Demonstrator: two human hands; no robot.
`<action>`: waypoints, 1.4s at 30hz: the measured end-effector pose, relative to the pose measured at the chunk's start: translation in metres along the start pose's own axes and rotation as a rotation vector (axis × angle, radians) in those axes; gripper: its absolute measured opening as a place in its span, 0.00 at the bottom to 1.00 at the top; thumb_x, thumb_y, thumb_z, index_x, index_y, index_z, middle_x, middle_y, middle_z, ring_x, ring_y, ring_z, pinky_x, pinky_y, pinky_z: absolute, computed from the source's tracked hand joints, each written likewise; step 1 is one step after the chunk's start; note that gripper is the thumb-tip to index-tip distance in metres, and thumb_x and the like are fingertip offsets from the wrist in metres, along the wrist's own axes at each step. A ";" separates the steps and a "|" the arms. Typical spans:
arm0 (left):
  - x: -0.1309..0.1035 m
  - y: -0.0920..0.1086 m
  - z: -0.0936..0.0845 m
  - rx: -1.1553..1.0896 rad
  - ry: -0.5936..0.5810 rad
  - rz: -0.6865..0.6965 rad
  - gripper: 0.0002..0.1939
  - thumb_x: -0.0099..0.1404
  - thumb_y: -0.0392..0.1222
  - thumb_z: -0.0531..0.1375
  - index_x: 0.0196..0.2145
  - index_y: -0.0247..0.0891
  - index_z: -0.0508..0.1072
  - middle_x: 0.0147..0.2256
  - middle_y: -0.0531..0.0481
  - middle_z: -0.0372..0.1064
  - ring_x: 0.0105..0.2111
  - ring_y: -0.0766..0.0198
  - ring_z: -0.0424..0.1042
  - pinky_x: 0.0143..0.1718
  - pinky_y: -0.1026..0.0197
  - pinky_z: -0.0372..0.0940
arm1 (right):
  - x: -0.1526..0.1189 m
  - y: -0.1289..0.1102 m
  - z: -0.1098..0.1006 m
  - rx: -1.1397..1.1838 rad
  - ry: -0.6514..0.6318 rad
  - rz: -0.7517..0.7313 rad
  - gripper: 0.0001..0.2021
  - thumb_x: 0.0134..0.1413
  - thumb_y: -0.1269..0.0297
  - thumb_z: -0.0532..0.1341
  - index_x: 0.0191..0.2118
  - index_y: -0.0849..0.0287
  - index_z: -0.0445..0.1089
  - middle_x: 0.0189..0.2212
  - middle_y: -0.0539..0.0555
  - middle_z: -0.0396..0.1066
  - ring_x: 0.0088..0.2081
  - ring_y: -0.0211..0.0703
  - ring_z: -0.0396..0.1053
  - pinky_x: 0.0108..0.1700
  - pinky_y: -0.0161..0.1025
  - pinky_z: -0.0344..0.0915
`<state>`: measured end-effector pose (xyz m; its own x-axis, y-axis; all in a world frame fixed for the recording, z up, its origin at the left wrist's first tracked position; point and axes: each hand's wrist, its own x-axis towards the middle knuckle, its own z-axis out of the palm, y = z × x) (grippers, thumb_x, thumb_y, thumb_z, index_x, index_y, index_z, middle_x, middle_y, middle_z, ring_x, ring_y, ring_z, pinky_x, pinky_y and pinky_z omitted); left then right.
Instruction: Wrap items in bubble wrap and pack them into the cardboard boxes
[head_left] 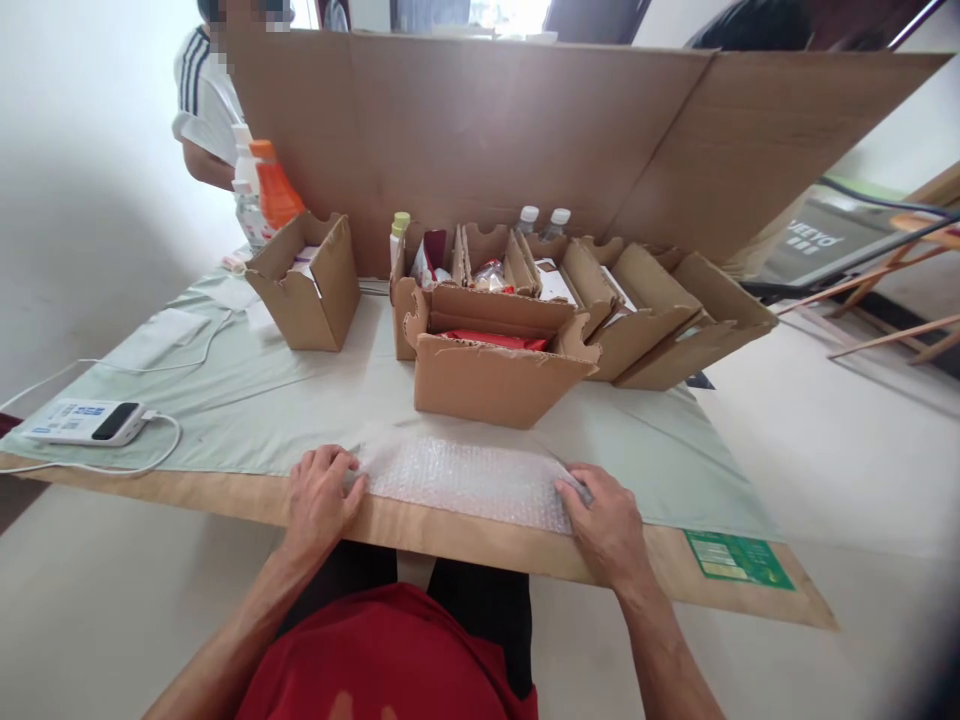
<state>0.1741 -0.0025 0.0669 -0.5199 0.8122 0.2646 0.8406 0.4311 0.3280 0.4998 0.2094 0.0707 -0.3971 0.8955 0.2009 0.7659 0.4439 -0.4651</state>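
A sheet of bubble wrap (469, 480) lies flat along the front edge of the table, between my two hands. My left hand (322, 500) pinches its left end, with thumb and fingers closed at the corner. At the other end my right hand (604, 515) grips the right edge between thumb and fingers, where the film is slightly bunched. Just behind the wrap stands an open cardboard box (495, 380) with a red package (495, 341) inside.
Several open cardboard boxes (652, 300) with packets stand behind, before a tall cardboard panel (480, 140). A separate box (315, 290) and an orange bottle (276, 190) are at the left. A white power bank (86, 421) with a cable lies front left. A person (210, 100) stands beyond.
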 end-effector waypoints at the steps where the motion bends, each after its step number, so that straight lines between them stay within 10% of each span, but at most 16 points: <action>1: 0.001 -0.002 -0.001 -0.093 0.034 -0.016 0.09 0.66 0.45 0.56 0.36 0.41 0.74 0.43 0.42 0.75 0.45 0.49 0.71 0.48 0.47 0.66 | -0.004 -0.003 -0.005 0.048 0.004 0.040 0.16 0.57 0.50 0.55 0.36 0.55 0.72 0.39 0.59 0.79 0.42 0.55 0.76 0.47 0.52 0.68; 5: 0.022 -0.022 -0.022 -0.405 0.005 -0.183 0.13 0.65 0.53 0.55 0.36 0.43 0.71 0.35 0.49 0.76 0.38 0.55 0.75 0.43 0.55 0.69 | -0.032 -0.023 -0.014 0.277 -0.069 0.148 0.22 0.53 0.48 0.61 0.50 0.54 0.73 0.38 0.55 0.79 0.38 0.51 0.77 0.42 0.46 0.73; 10: 0.104 -0.040 -0.047 -0.250 -0.040 -0.131 0.17 0.64 0.49 0.55 0.46 0.39 0.73 0.40 0.47 0.78 0.40 0.56 0.76 0.43 0.58 0.68 | -0.082 -0.090 0.024 0.617 -0.342 0.090 0.32 0.57 0.59 0.61 0.68 0.52 0.62 0.57 0.56 0.74 0.55 0.51 0.74 0.57 0.47 0.71; 15: 0.191 -0.032 -0.009 -0.183 -0.112 -0.067 0.21 0.61 0.38 0.58 0.52 0.37 0.74 0.35 0.46 0.78 0.39 0.54 0.76 0.45 0.57 0.67 | -0.105 -0.159 0.066 0.739 -0.599 -0.074 0.27 0.58 0.66 0.59 0.64 0.51 0.69 0.58 0.56 0.74 0.57 0.53 0.73 0.60 0.49 0.67; 19: 0.212 -0.022 0.026 -0.194 -0.114 -0.042 0.25 0.60 0.33 0.59 0.56 0.34 0.72 0.41 0.41 0.78 0.46 0.50 0.76 0.50 0.53 0.67 | -0.107 -0.175 0.074 0.666 -0.727 -0.126 0.21 0.55 0.65 0.61 0.55 0.52 0.77 0.47 0.57 0.79 0.44 0.52 0.77 0.51 0.47 0.71; 26: 0.122 -0.046 0.002 -0.294 -0.063 0.054 0.21 0.64 0.39 0.56 0.55 0.38 0.73 0.57 0.40 0.71 0.59 0.50 0.68 0.63 0.44 0.60 | -0.101 -0.168 0.077 0.887 -0.975 0.114 0.17 0.54 0.59 0.65 0.50 0.54 0.78 0.32 0.51 0.76 0.32 0.42 0.71 0.37 0.38 0.66; 34: -0.023 -0.080 -0.084 -0.821 -0.684 0.110 0.33 0.67 0.63 0.57 0.66 0.52 0.65 0.67 0.43 0.60 0.70 0.44 0.54 0.66 0.36 0.57 | -0.078 -0.182 0.073 1.621 -1.101 0.346 0.20 0.55 0.51 0.69 0.48 0.59 0.76 0.37 0.57 0.81 0.36 0.42 0.78 0.38 0.36 0.65; 42: -0.004 -0.046 -0.032 -0.589 -0.215 -0.318 0.22 0.66 0.52 0.57 0.52 0.38 0.74 0.34 0.48 0.77 0.35 0.56 0.77 0.41 0.54 0.72 | -0.039 -0.190 0.077 1.530 -0.757 0.369 0.35 0.59 0.55 0.65 0.69 0.52 0.53 0.52 0.60 0.75 0.43 0.47 0.78 0.37 0.39 0.71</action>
<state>0.1326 -0.0384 0.0798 -0.6341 0.7679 -0.0910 0.3984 0.4253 0.8127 0.3310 0.0877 0.0852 -0.7969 0.5253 -0.2985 -0.0867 -0.5883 -0.8040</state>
